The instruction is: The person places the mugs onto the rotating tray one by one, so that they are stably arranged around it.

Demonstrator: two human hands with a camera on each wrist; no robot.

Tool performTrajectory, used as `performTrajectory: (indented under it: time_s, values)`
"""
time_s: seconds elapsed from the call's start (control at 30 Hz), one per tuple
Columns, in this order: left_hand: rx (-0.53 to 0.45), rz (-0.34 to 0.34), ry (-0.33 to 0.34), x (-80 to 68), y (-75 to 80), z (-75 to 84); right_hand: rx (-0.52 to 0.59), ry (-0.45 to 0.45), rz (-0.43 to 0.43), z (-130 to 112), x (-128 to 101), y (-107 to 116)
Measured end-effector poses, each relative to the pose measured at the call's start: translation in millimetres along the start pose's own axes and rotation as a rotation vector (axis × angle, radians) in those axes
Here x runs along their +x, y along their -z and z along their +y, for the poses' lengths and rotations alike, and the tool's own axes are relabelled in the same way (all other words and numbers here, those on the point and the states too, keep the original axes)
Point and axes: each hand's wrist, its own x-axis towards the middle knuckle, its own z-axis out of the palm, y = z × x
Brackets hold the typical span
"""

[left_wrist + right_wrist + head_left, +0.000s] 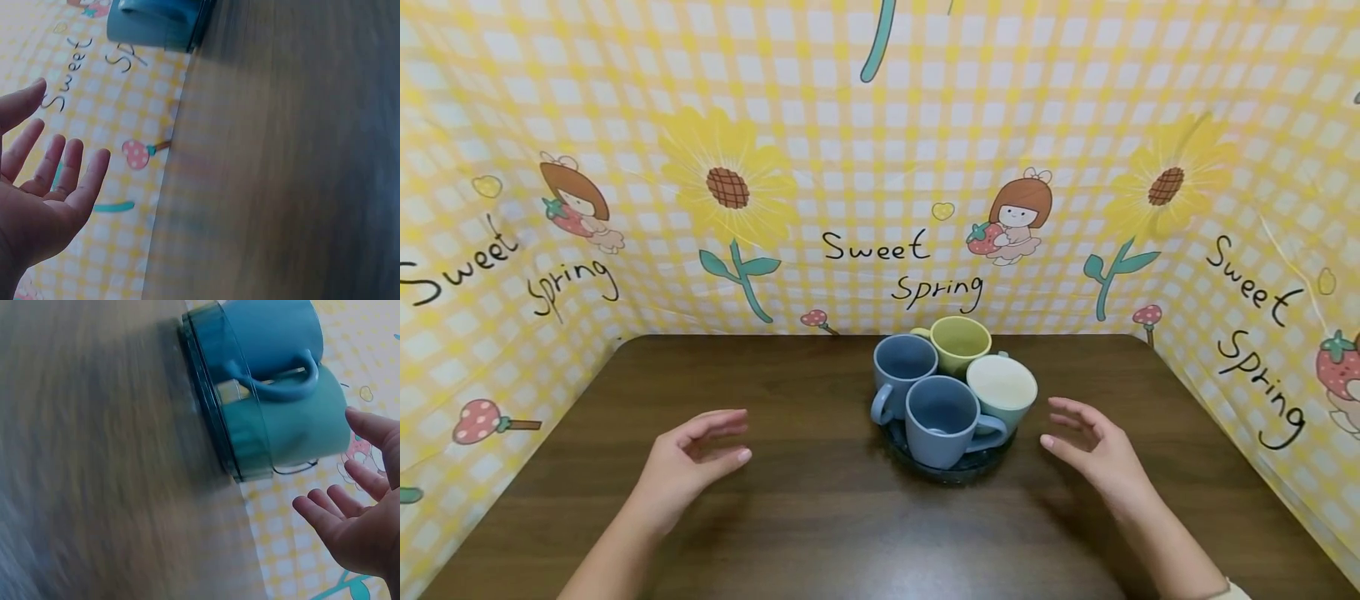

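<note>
Both hands hovering empty over the dark table (pixel 820 533), mugs sitting between them

Right hand (pixel 1093 454) is hanging loose with fingers relaxed, gripping nothing, and it's the nearer one: the tray of mugs (pixel 951 471) is lying just off at its 9 o'clock. Left hand (pixel 688 458) is floating slack too, tray well off at its 3 o'clock. Front blue mug (pixel 942 421) is standing upright, handle pointing toward 3 o'clock. Wrist views are blurring badly, tray rim half hidden by mugs
</note>
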Motion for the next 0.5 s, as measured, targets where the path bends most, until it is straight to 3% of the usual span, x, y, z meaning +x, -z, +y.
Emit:
performTrajectory:
  time_s: [0.23,0.5]
  values:
    - [0.203,0.05,-0.015,-8.1,17.3,4.8,-0.105,0.049,-0.026,2.1,-0.5,16.8]
    - [0.281,0.082,-0.101,-9.6,36.1,9.2,-0.225,0.15,-0.017,3.8,1.4,29.8]
